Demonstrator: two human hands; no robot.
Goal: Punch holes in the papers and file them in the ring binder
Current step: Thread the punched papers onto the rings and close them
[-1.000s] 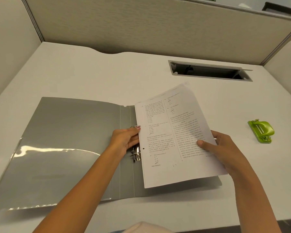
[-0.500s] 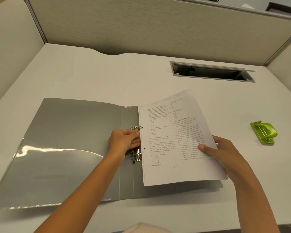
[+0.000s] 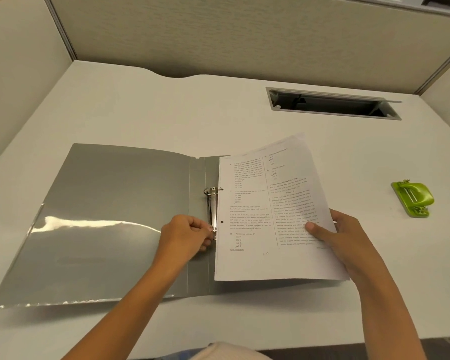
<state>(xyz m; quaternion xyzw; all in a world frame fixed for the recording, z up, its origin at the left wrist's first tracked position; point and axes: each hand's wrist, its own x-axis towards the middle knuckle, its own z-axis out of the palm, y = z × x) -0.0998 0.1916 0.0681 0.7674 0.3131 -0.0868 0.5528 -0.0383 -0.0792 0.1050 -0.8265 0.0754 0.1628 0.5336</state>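
A: Status?
B: Papers [image 3: 270,214] pinched in right hand [image 3: 348,237], hovering over right half of open ring binder [image 3: 115,216], punched hole near rings.
A: Left hand [image 3: 185,236]?
B: Fingers closed on ring mechanism [image 3: 213,211], likely working it for threading.

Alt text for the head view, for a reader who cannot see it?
The right hand holds punched papers over an open grey binder, while the left hand pinches its ring mechanism. A green hole punch sits to the right.
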